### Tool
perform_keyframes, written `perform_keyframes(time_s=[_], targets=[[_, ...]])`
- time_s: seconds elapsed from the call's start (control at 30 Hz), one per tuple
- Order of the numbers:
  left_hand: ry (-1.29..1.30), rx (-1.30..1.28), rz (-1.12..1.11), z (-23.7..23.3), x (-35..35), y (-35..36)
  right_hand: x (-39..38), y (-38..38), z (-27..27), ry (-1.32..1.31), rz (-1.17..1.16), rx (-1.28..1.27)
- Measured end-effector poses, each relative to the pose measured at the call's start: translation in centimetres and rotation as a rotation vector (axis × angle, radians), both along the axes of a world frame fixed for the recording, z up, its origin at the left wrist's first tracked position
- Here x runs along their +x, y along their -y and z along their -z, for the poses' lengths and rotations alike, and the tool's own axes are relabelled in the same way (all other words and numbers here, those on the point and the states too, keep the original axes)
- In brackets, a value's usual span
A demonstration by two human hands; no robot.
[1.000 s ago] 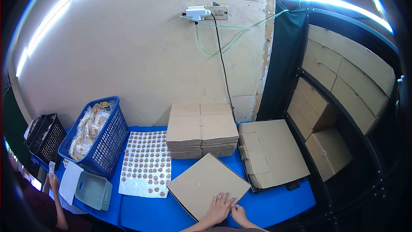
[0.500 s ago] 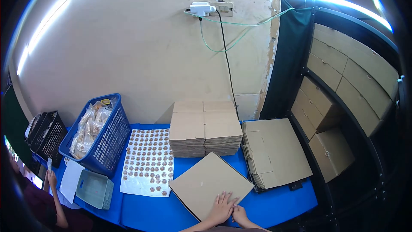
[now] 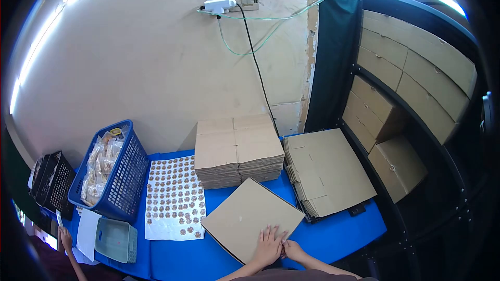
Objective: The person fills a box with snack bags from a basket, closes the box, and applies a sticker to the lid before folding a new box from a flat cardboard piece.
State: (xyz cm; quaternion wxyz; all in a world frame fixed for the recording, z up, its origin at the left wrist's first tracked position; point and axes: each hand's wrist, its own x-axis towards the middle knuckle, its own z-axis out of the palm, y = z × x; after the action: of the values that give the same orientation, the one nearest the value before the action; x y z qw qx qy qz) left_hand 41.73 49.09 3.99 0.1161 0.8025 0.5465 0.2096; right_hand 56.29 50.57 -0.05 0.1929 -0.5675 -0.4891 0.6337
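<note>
A square brown cardboard box (image 3: 250, 213) lies at an angle on the blue table, near its front edge. My left hand (image 3: 269, 245) rests flat on the box's lower right part, fingers spread. Beside it, at the box's front right edge, my right hand (image 3: 292, 250) has its fingers curled in; what they hold, if anything, is hidden. Behind the box is a tall stack of flattened cardboard (image 3: 237, 143). Another cardboard stack (image 3: 333, 171) lies to the right. A white sheet with rows of round stickers (image 3: 174, 198) is to the left.
A blue basket (image 3: 125, 177) holds clear bags, with a grey-green tray (image 3: 115, 239) in front. Beyond stands a black basket (image 3: 58, 182). A co-worker's hand (image 3: 65, 239) holds a small strip at far left. Boxes (image 3: 398, 169) fill the right-hand shelves.
The camera view has shifted and tilted a little. Both hands stay at the same part of the box. The co-worker's arm at the left has moved lower in view.
</note>
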Motion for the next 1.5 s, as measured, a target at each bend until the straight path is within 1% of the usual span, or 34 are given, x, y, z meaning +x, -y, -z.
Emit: perform_keyframes(time_s=[0.03,0.07,0.1,0.17,0.3,0.37,0.4,0.43,0.5,0.53,0.6,0.63,0.7,0.83,0.9,0.93,0.97,1.03,1.07,1.1,1.17,1.2,1.3,1.37,1.47,1.5], targets=[[0.009,0.003,-0.008,0.1,0.1,0.0,-0.1,0.2,1.0,0.132,-0.042,0.189],[0.009,0.003,-0.003,0.0,0.1,-0.1,-0.4,0.3,0.6,0.266,-0.084,0.378],[0.014,0.003,-0.008,-0.1,0.1,-0.1,-0.6,0.7,0.2,0.268,-0.080,0.377],[0.016,0.000,-0.002,-0.2,-0.1,0.1,-1.2,1.6,-0.9,0.335,-0.023,0.577],[0.036,-0.005,-0.008,-0.2,0.1,-0.1,-1.0,1.6,-1.0,0.300,0.044,0.567],[0.042,-0.015,-0.016,-0.3,0.2,-0.2,-0.5,1.2,-0.8,0.350,-0.031,0.517],[0.042,-0.017,-0.022,-0.6,0.1,-0.2,-0.5,1.1,-1.6,0.356,-0.030,0.409],[0.045,-0.017,-0.029,-0.7,0.2,0.0,-0.4,1.6,-2.4,0.371,0.062,0.341],[0.048,-0.018,-0.051,-0.8,0.0,0.1,-0.4,1.7,-4.4,0.384,0.071,0.374],[0.038,-0.007,-0.054,-0.8,-0.1,0.0,-0.7,1.7,-4.1,0.382,0.068,0.370],[0.033,0.001,-0.054,-0.6,0.0,0.2,-1.3,1.5,-3.2,0.350,0.103,0.546],[0.034,0.000,-0.053,-0.6,0.0,0.2,-1.4,1.7,-2.8,0.354,0.101,0.546],[0.040,0.012,-0.056,-0.7,-0.1,-0.2,-1.5,1.7,-2.1,0.232,0.197,0.439],[0.072,-0.032,-0.051,-0.5,-0.5,0.4,-1.3,2.4,-0.7,0.256,0.155,0.365],[0.100,-0.018,-0.037,-0.3,-0.2,-0.5,-1.9,2.4,-0.8,0.107,0.265,0.311],[0.103,-0.026,-0.046,0.0,-0.2,-0.6,-1.9,2.3,-1.1,0.105,0.229,0.324],[0.099,-0.050,-0.054,-0.4,-0.2,-0.2,-1.8,2.5,-0.9,0.112,0.241,0.321],[0.092,-0.051,-0.033,-1.1,-0.1,0.2,-2.0,2.7,0.1,0.019,0.323,0.596],[0.083,-0.042,-0.025,-1.7,-0.3,0.2,-1.5,2.5,1.3,-0.204,0.369,0.290],[0.084,-0.043,-0.032,-1.9,-0.3,0.2,-1.0,2.2,1.0,-0.204,0.362,0.288],[0.040,-0.032,-0.058,-2.0,0.1,0.3,0.1,1.1,0.3,-0.173,0.509,0.122],[0.041,-0.030,-0.065,-1.8,0.1,0.2,0.3,0.7,1.5,-0.198,0.572,0.141],[0.018,-0.043,-0.084,-0.9,0.3,0.0,1.3,0.1,1.1,-0.166,0.554,0.137],[-0.037,0.003,-0.081,-0.5,0.4,0.0,1.4,0.3,0.6,-0.185,0.537,0.137],[-0.037,0.004,-0.090,-0.4,0.6,0.1,0.9,0.8,0.1,-0.227,0.496,0.200],[-0.037,0.005,-0.090,-0.5,0.6,0.1,0.5,1.0,-0.2,-0.238,0.436,0.279]])
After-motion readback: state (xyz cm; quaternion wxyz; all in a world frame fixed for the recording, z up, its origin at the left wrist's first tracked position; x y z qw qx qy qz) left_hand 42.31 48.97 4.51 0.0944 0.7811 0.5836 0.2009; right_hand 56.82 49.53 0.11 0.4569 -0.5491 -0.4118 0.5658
